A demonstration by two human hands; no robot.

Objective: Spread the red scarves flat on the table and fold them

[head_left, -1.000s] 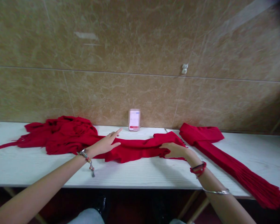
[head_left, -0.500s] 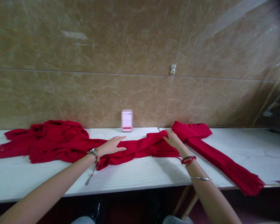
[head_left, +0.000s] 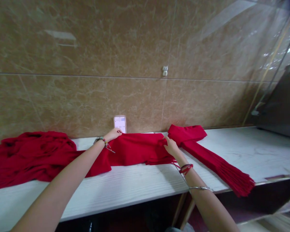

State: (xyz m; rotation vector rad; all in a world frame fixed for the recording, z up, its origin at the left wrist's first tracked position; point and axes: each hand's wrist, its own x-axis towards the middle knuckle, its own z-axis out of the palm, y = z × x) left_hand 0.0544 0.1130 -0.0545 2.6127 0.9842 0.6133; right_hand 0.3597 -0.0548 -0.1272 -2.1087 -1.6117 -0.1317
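A red scarf (head_left: 137,149) lies spread along the white tabletop between my hands. My left hand (head_left: 114,134) pinches its far edge near the phone and lifts that edge a little. At the scarf's right end, my right hand (head_left: 170,145) has its fingers closed on the cloth; part of the grip is hidden. Leftward the cloth runs under my left forearm toward a crumpled red heap (head_left: 36,154). Right of my right hand lies another red scarf (head_left: 207,156), folded into a narrow strip and bent over, its fringed end hanging past the front edge.
A phone (head_left: 120,123) with a lit screen leans on the brown marbled wall (head_left: 99,96) behind the white table (head_left: 106,193). A small white cat-shaped hook (head_left: 165,71) is fixed on the wall. A dark box-like object (head_left: 280,103) stands at the far right.
My left hand has moved from lying on the cloth to pinching its far edge. The middle section is now wider and flatter. The view has shifted to the right.
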